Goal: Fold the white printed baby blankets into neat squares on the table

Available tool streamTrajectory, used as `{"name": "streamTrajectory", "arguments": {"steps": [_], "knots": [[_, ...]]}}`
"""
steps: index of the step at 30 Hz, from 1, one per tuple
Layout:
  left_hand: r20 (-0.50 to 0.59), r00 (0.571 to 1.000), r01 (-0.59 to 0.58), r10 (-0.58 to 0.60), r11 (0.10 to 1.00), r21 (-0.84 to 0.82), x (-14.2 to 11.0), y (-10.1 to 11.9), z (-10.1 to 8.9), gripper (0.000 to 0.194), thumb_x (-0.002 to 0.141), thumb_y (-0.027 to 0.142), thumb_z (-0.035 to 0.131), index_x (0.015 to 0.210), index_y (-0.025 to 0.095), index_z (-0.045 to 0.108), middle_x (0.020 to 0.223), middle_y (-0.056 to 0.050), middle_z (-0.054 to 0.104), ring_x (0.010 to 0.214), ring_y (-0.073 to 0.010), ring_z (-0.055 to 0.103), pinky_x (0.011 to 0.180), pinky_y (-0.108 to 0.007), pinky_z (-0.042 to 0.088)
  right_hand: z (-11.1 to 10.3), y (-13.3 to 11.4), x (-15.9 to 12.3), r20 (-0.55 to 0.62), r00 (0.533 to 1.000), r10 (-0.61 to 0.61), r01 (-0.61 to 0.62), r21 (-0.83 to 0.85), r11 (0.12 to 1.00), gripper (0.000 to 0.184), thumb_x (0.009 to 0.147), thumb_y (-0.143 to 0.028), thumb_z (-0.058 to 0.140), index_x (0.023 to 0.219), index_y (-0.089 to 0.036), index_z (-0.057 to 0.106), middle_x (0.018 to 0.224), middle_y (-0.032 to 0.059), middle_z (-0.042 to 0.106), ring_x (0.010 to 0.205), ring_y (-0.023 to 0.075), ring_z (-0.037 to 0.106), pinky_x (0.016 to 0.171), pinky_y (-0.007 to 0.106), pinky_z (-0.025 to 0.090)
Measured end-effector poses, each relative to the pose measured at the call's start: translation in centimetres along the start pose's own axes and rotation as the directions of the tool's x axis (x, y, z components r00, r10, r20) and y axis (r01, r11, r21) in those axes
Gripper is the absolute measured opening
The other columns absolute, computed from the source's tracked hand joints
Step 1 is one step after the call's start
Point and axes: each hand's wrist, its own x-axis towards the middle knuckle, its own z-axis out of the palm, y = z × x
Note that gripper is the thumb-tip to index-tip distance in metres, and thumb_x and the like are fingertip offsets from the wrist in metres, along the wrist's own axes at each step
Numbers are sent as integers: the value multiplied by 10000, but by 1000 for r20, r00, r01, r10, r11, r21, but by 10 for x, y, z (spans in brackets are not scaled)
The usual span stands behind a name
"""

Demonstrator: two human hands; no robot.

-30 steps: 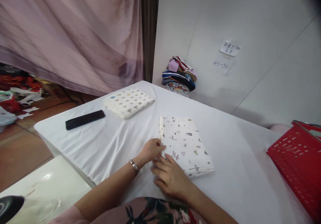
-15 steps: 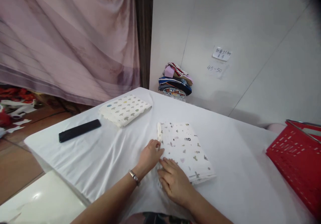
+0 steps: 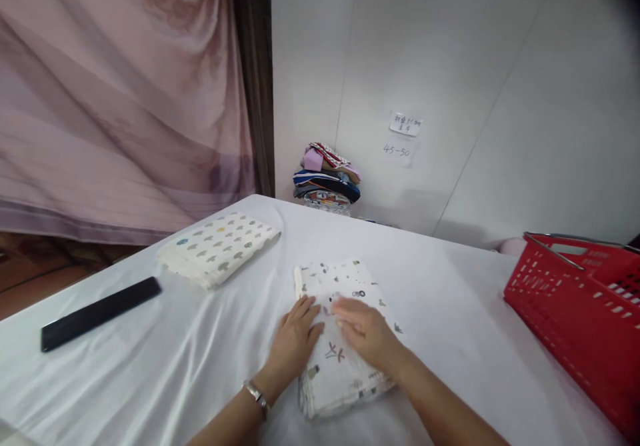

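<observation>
A folded white cloth [image 3: 343,359] with small printed figures lies on the white-covered table in front of me. My left hand [image 3: 296,333], with a silver bracelet at the wrist, rests on its left edge, fingers stretched out. Over the middle of the cloth is my right hand [image 3: 365,329], fingers extended and slightly blurred; I cannot tell whether it presses on the fabric. Further left lies a second folded cloth [image 3: 223,246], cream with grey cloud-like shapes. Neither hand touches that one.
A long black flat bar [image 3: 100,313] lies at the table's left. The red plastic basket [image 3: 565,313] with a metal handle stands at the right. Behind the table's far edge rises a stack of folded fabrics [image 3: 327,179]. A pink curtain [image 3: 125,99] hangs at left.
My right hand has moved from the cloth's near left edge onto its middle. The left hand has flattened on the left edge. A near flap now shows folded over. The view has turned right.
</observation>
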Motion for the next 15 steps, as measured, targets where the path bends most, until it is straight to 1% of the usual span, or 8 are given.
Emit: {"name": "streamTrajectory", "arguments": {"steps": [2, 4, 5, 7, 9, 11, 13, 15], "knots": [[1, 1000, 11, -11, 1000, -2, 0, 0, 1, 387, 885, 303, 420, 1242, 231, 550, 1416, -29, 441, 1351, -214, 319, 1070, -402, 343, -8, 21, 14, 51, 994, 99, -95, -91, 991, 398, 888, -287, 432, 1258, -218, 563, 1358, 72, 506, 1305, 218, 388, 1074, 424, 320], [5, 1000, 19, -19, 1000, -2, 0, -1, 1, 391, 881, 318, 419, 1240, 247, 557, 1415, -12, 443, 1351, -211, 321, 1072, -392, 349, -7, 41, 19, 110, 966, 234, -205, -226, 952, 445, 888, -301, 445, 1315, -189, 506, 1447, 110, 383, 1365, 270, 273, 1092, 497, 245], [7, 1000, 24, -24, 1000, -2, 0, -1, 1, 394, 877, 322, 421, 1240, 254, 560, 1414, -4, 444, 1350, -212, 324, 1070, -391, 354, -3, 49, 18, 131, 947, 292, -249, -271, 930, 456, 896, -311, 435, 1332, -186, 486, 1467, 117, 346, 1373, 285, 249, 1090, 511, 232], [14, 999, 35, -35, 999, 1, 1, -2, 0, 396, 866, 321, 431, 1234, 268, 568, 1408, 9, 450, 1346, -219, 333, 1064, -389, 367, 6, 61, 13, 160, 920, 358, -299, -304, 904, 458, 921, -339, 396, 1353, -200, 460, 1482, 106, 321, 1378, 280, 238, 1087, 502, 234], [25, 999, 41, -41, 999, 8, 6, 0, -4, 387, 844, 307, 461, 1207, 271, 591, 1389, 7, 475, 1332, -230, 356, 1061, -388, 373, 13, 66, 6, 163, 911, 378, -320, -298, 899, 453, 937, -360, 357, 1358, -222, 451, 1490, 84, 311, 1384, 256, 227, 1095, 475, 225], [20, 999, 37, -38, 999, 21, 14, 4, -10, 371, 826, 296, 492, 1175, 257, 615, 1359, -15, 509, 1307, -242, 394, 1060, -390, 371, 15, 66, 4, 169, 904, 392, -338, -278, 899, 457, 936, -371, 357, 1358, -223, 450, 1494, 84, 300, 1390, 245, 212, 1103, 462, 203], [-16, 1000, 24, -23, 999, 39, 24, 9, -15, 370, 834, 313, 493, 1174, 232, 616, 1358, -46, 509, 1299, -260, 401, 1075, -418, 344, 12, 63, 8, 187, 891, 413, -364, -251, 897, 453, 931, -372, 370, 1344, -214, 467, 1488, 102, 310, 1388, 249, 217, 1103, 461, 191], [-58, 998, 9, -5, 998, 65, 34, 12, -17, 403, 859, 345, 463, 1221, 214, 582, 1403, -69, 455, 1328, -278, 354, 1095, -460, 296, 7, 59, 17, 196, 884, 424, -378, -230, 897, 445, 927, -362, 381, 1333, -207, 475, 1480, 118, 321, 1383, 254, 227, 1101, 471, 180]]}}
